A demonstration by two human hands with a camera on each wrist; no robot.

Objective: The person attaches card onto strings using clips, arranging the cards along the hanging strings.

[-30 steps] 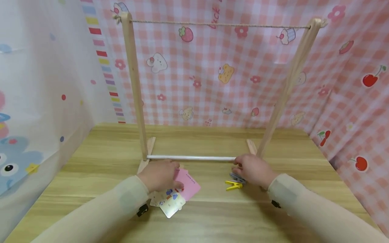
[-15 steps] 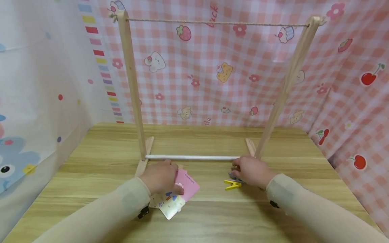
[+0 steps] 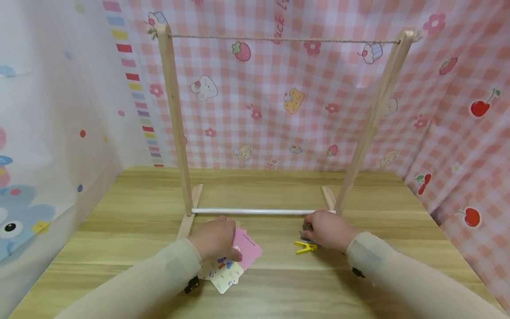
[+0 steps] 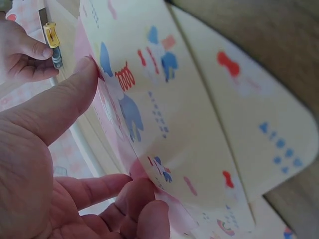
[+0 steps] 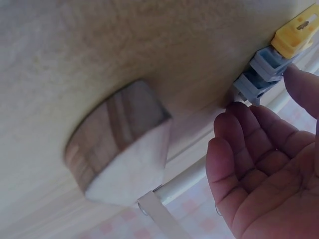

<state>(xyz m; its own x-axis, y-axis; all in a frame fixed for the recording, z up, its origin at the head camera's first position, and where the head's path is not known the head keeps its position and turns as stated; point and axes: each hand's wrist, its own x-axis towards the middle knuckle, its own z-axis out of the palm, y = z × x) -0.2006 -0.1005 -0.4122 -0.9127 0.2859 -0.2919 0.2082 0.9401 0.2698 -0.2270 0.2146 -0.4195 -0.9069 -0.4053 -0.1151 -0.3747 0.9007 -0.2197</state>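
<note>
My left hand (image 3: 215, 240) rests over a loose stack of printed cards at the left of the table. Its thumb and fingertips touch the cards well apart from each other, as the left wrist view shows. A pink card (image 3: 248, 250) sticks out to the right, and a cream card (image 4: 144, 99) with blue and red prints lies over it. At the right, the thumb and fingers of my right hand (image 3: 332, 230) pinch a grey-blue clothespin (image 5: 267, 63). Right beside it lies a yellow clothespin (image 3: 306, 247); my hand partly hides the grey-blue one.
Behind both hands stands a wooden frame (image 3: 175, 119) with a cord (image 3: 279, 40) strung across its top. A white rod (image 3: 255, 212) joins its posts low down, just past my fingers. A wooden foot (image 5: 119, 144) lies near my right hand. Patterned cloth hangs behind the table.
My right fingers have closed on the grey-blue clothespin, which has tipped up from lying flat. My left hand has hardly moved on the cards. The head view has shifted slightly.
</note>
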